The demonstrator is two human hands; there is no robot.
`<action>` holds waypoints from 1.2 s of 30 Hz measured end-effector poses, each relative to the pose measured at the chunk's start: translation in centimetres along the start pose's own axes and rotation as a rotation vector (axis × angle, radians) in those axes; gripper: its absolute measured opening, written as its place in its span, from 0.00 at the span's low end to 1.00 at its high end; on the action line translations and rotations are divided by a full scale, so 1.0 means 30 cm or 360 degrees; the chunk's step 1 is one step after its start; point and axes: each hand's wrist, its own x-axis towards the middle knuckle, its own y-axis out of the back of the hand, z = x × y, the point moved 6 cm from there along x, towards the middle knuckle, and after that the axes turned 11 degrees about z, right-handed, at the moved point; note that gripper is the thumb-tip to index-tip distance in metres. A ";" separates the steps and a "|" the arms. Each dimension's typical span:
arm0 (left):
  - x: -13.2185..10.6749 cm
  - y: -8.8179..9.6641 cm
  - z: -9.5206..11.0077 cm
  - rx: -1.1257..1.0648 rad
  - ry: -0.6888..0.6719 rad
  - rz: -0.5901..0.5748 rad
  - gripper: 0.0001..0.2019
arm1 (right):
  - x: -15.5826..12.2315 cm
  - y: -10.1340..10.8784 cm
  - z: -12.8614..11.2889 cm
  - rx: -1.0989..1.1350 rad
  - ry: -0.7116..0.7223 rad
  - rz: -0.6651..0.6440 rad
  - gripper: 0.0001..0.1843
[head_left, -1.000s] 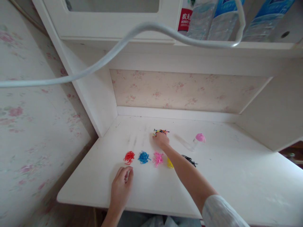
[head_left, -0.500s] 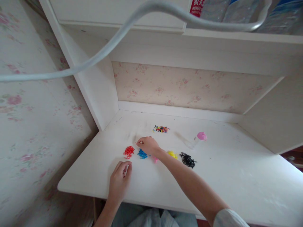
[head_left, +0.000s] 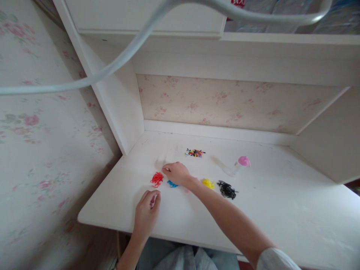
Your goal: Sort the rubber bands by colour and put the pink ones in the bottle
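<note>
My right hand (head_left: 176,173) is closed in a pinch just behind the pile of red rubber bands (head_left: 156,179). Whatever its fingertips hold is too small to make out. That hand and wrist partly cover the blue rubber bands (head_left: 172,184) and the pink rubber bands (head_left: 186,190). In front of the red pile, my left hand (head_left: 147,210) rests on the desk with thumb and fingertips together; anything between them is hidden. Yellow rubber bands (head_left: 208,183) and black rubber bands (head_left: 227,189) lie right of my right forearm. A mixed-colour pile (head_left: 195,153) sits farther back.
A clear container with a pink top (head_left: 244,161) is at the back right of the white desk (head_left: 270,217). A pale cable or bar (head_left: 118,62) crosses the upper view. Above the desk, a shelf (head_left: 281,38) holds plastic bottles.
The view has shifted slightly, so the desk appears farther right. My right hand has moved a little left over the desk, covering more of the blue pile. My left hand stays almost in place.
</note>
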 end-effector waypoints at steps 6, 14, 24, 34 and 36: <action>-0.006 -0.004 -0.007 -0.0023 -0.0036 0.0005 0.12 | -0.269 0.139 0.168 0.0368 -0.0280 0.0293 0.21; -0.005 -0.016 0.035 0.0074 -0.0163 -0.0114 0.12 | -0.873 0.244 0.587 0.0736 -0.1445 0.1285 0.29; 0.039 -0.027 0.027 0.0042 0.0137 -0.0098 0.14 | -0.944 0.289 0.622 0.0402 -0.1430 0.1268 0.31; 0.312 -0.349 0.300 0.0519 -0.0228 -0.0386 0.10 | -0.925 0.252 0.600 -0.0074 -0.1325 0.0958 0.27; 0.363 -0.432 0.291 0.0605 -0.0184 -0.0450 0.10 | -0.915 0.245 0.582 -0.0292 -0.1220 0.0895 0.27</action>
